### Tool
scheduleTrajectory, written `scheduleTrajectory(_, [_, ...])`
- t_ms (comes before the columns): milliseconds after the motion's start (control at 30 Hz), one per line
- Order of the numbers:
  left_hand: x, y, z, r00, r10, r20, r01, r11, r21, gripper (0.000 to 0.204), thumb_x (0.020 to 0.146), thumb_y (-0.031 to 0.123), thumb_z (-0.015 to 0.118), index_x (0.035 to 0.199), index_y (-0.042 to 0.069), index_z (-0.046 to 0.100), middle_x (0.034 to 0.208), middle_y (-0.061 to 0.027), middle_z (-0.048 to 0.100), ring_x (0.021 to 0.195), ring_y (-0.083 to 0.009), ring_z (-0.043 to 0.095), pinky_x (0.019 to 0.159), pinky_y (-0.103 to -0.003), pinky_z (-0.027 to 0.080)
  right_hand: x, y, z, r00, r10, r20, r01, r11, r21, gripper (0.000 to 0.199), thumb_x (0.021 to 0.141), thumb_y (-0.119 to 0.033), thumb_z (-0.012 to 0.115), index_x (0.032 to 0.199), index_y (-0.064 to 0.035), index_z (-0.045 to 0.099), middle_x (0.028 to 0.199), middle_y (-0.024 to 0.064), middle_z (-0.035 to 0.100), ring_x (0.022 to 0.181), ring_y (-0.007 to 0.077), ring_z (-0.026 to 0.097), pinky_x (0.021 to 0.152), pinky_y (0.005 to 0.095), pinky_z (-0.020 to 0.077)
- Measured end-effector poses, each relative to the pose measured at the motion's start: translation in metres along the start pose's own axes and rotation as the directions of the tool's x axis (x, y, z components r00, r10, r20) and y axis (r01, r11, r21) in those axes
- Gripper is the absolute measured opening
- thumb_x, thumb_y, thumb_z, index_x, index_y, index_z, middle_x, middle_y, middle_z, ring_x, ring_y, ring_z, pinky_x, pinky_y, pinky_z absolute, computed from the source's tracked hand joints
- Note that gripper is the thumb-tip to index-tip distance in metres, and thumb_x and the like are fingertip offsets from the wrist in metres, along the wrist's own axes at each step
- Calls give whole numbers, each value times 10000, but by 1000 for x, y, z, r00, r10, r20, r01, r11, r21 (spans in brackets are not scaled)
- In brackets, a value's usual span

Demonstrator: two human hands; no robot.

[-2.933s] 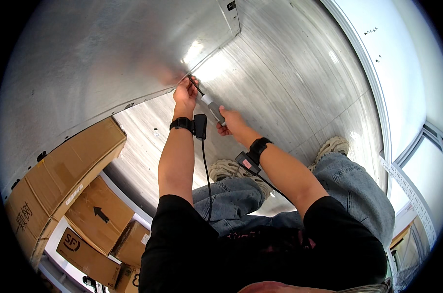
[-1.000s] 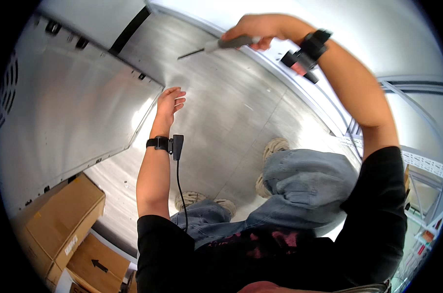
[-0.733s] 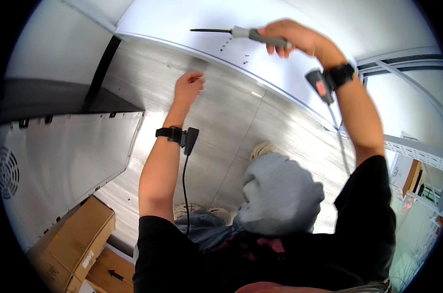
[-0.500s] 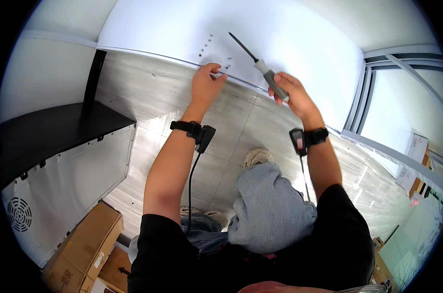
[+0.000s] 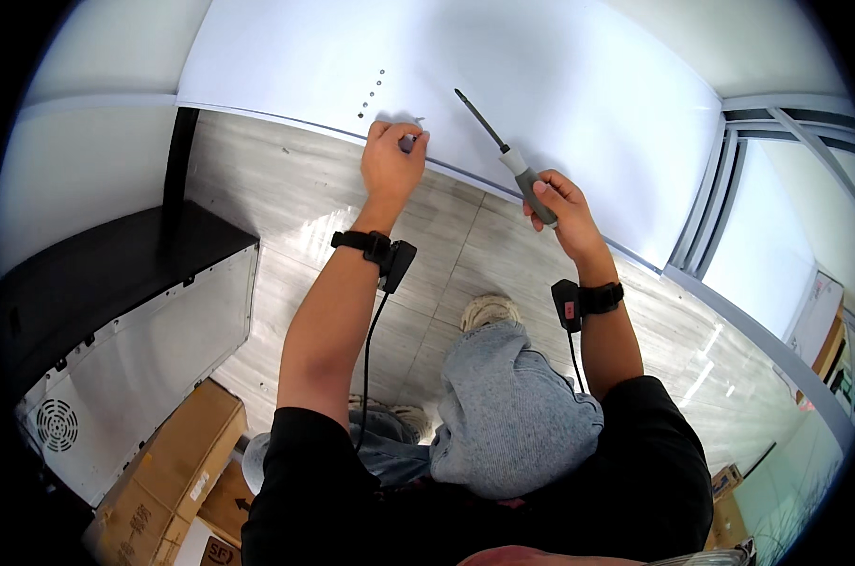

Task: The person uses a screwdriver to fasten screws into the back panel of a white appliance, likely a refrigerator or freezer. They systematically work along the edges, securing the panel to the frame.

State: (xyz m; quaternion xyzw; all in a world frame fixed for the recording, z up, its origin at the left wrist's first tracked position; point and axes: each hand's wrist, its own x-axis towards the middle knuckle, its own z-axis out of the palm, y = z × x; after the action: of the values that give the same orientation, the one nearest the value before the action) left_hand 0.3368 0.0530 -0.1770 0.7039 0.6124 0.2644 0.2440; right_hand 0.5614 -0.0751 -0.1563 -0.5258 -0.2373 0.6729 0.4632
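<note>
At the near edge of the white tabletop (image 5: 588, 123), my left hand (image 5: 390, 168) is closed, thumb and forefinger pinched together on a tiny dark piece that looks like a screw, mostly hidden by the fingertips. Just beyond them lies another small piece (image 5: 420, 119). Several small dark screws (image 5: 372, 93) stand in a slanting row to the left of it. My right hand (image 5: 567, 209) grips the grey handle of a screwdriver (image 5: 513, 160). Its dark shaft points up and to the left over the tabletop, the tip apart from the screws.
On the left stands a black-topped metal case (image 5: 135, 349) with a round vent. Cardboard boxes (image 5: 168, 472) lie below it. A grey metal frame (image 5: 715, 198) rises at the right end of the tabletop. My bent knee (image 5: 512, 406) is beneath my arms, above the tiled floor (image 5: 427, 255).
My left thumb and forefinger have come together around a screw on the tabletop. My right hand keeps the screwdriver, drawn slightly lower. The view has shifted a little.
</note>
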Motion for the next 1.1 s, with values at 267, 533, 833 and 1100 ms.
scheduleTrajectory(267, [-8,-14,-53,929,-367,45,293,655,-697,115,820,127,680,864,25,651,935,-41,595,694,-103,549,606,-216,438,19,-20,38,992,-69,103,87,980,-177,214,854,-221,616,973,-53,555,787,26,565,654,92,498,577,230,407])
scheduleTrajectory(533, [-65,-80,-228,854,-460,245,71,-363,-929,107,908,130,534,899,28,565,1043,-112,608,1070,-277,560,916,-363,495,53,-49,215,844,-30,536,333,812,-479,209,822,-180,637,974,-49,580,756,-20,513,671,74,431,612,226,358])
scheduleTrajectory(833, [-131,-133,-283,768,-617,172,-151,-436,-887,113,905,101,529,933,-5,553,1048,-135,598,1066,-290,562,928,-381,499,30,-50,321,746,58,663,516,580,-630,199,819,-219,626,909,-46,587,669,8,489,619,100,431,578,268,348])
scheduleTrajectory(1100, [-151,-168,-281,756,-627,188,-301,-588,-750,106,906,80,519,965,-7,536,1063,-143,606,1048,-278,584,915,-364,514,15,-58,371,711,55,701,664,278,-695,250,799,-258,623,924,-45,585,702,72,562,639,186,515,596,321,391])
